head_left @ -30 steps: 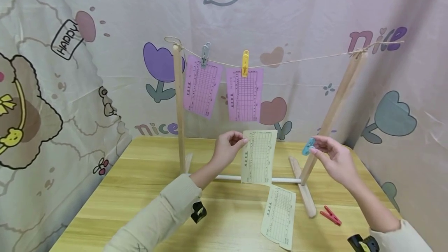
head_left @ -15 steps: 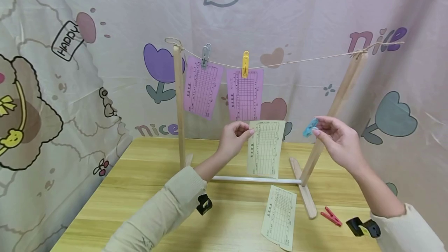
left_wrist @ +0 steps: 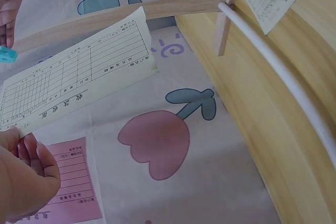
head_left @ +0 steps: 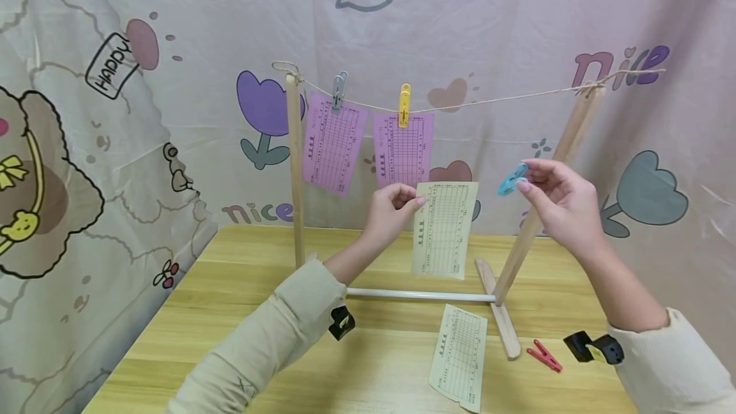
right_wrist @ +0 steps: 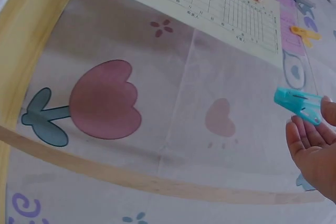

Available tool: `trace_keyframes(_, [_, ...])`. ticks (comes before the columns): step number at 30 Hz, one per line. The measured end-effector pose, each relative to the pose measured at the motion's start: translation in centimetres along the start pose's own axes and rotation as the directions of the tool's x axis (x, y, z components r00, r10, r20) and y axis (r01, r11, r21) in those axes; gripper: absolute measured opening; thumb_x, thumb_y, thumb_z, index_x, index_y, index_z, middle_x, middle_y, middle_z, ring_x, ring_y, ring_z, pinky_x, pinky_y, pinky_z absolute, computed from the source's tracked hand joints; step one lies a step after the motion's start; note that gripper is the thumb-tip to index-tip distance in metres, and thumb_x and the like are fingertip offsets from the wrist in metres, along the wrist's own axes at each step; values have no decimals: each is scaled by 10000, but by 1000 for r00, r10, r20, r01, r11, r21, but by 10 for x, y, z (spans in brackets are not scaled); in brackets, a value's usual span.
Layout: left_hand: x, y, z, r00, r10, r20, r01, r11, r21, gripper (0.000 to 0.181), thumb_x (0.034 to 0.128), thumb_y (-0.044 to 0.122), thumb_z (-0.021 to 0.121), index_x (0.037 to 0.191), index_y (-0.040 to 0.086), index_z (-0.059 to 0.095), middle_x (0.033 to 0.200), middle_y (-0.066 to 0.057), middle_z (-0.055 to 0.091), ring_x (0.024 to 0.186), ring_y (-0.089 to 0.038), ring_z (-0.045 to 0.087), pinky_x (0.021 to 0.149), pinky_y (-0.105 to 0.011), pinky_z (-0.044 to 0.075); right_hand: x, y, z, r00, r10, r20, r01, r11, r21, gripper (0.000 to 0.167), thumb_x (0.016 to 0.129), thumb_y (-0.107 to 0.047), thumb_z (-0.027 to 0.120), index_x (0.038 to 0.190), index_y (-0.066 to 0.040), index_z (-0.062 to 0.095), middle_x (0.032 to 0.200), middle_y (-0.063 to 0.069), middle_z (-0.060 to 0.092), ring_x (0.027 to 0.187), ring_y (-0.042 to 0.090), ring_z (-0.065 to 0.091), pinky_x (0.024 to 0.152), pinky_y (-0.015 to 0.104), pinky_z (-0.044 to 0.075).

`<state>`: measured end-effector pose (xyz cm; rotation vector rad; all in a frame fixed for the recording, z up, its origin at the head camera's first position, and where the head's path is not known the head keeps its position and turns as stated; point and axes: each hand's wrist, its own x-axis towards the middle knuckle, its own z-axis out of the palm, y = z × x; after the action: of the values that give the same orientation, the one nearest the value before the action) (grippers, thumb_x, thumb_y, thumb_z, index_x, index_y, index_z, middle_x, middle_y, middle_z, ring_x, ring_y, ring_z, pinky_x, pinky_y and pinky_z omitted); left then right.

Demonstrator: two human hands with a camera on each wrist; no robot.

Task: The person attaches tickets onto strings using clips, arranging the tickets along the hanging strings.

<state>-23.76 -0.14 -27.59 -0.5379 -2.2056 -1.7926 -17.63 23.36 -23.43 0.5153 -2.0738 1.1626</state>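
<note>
Paper (head_left: 444,232) and blue clip (head_left: 512,179) are rising, leaving less height below the string (head_left: 494,100) that is carrying two purple sheets (head_left: 335,144); neither is touching it yet. The left hand (head_left: 390,213) is pinching the paper close to its upper left corner; farther right, the right hand (head_left: 566,209) is gripping the clip.

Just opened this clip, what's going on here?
A person's left hand pinches a pale yellow slip near its upper left corner, holding it in the air, while the right hand holds a blue clothespin. Neither item is on the string yet. Two pink slips already hang there, one under a gray clip, one under a yellow clip. Another pale slip and a red clothespin lie on the table near the wooden stand.
</note>
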Motion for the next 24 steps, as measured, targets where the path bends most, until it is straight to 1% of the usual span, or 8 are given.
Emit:
trace_keyframes(5, [5,9,2,1000,3,2,-3,1000,-8,141,830,81,677,887,-41,635,820,-160,651,631,-52,521,568,-124,432,11,-8,0,1000,9,-29,-9,1000,14,269,859,60,580,1127,78,559,932,-145,567,853,18,537,767,38,460])
trace_keyframes(10, [13,18,7,1000,12,-20,-12,1000,-17,142,835,87,674,891,-37,636,817,-143,642,639,-58,521,574,-123,434,24,-18,1,998,-20,-64,24,998,58,250,855,74,574,1096,10,592,917,-119,583,830,39,544,757,55,472])
trace_keyframes(12, [17,22,9,1000,4,-29,-4,1000,-28,143,839,90,671,897,-35,636,822,-138,641,639,-63,525,573,-128,443,29,-22,1,996,-40,-82,47,995,84,254,849,86,575,1083,-9,602,907,-105,593,817,50,548,750,66,479])
trace_keyframes(15, [21,26,13,999,-23,-46,22,1000,-23,145,841,108,673,905,-18,643,833,-121,651,649,-61,540,573,-130,457,37,-28,2,994,-51,-98,62,992,109,262,843,88,580,1069,-40,615,899,-92,604,808,59,552,744,73,483])
trace_keyframes(19, [26,30,16,997,-43,-57,42,999,-29,147,845,119,671,918,-7,646,845,-106,651,677,-62,542,581,-122,454,49,-36,4,992,-71,-108,81,993,86,261,832,87,598,1051,-51,626,881,-113,606,791,53,560,734,76,486])
trace_keyframes(23, [31,35,18,997,-37,-64,34,998,-48,156,845,117,670,930,-10,641,849,-105,644,690,-74,533,598,-118,453,62,-44,6,987,-108,-116,116,991,60,241,823,86,611,1029,-38,633,857,-145,599,769,43,561,722,82,485])
trace_keyframes(24, [32,37,18,997,-35,-69,32,999,-41,158,844,123,672,931,-6,642,851,-100,646,693,-75,535,602,-116,454,65,-46,6,986,-116,-121,124,990,61,236,821,87,613,1021,-36,634,850,-153,599,763,40,562,719,85,486])
